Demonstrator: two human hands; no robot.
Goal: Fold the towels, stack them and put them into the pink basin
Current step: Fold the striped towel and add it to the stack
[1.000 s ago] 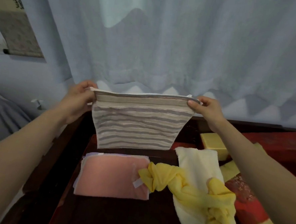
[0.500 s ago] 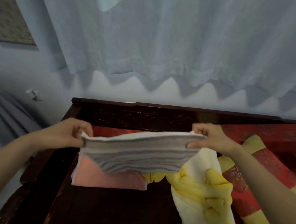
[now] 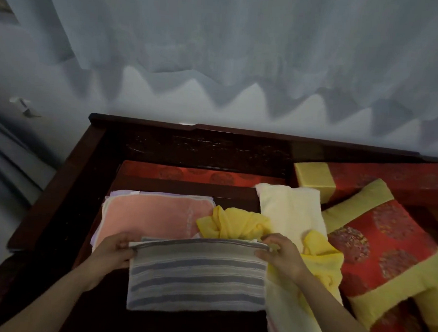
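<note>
Both grips pinch my folded grey-striped towel (image 3: 197, 275); left hand (image 3: 115, 249), right hand (image 3: 280, 255). Pink folded towel (image 3: 156, 216) waits; crumpled yellow cloth (image 3: 232, 224) unfolded, basin unseen.

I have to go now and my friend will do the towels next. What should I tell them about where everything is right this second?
Left hand: pinches the left top corner of the striped towel.
Right hand: pinches its right top corner.
Striped towel: folded, held over the dark wooden table, nearer than the pink towel.
Pink towel: folded flat on top of other folded pieces.
Yellow cloth: crumpled, not folded, lying partly on the cream towel.
Cream towel: spread out long, not folded.
Pink basin: not in view.
Left to do: stack the striped towel, fold the rest, then put the stack into the basin.
</note>
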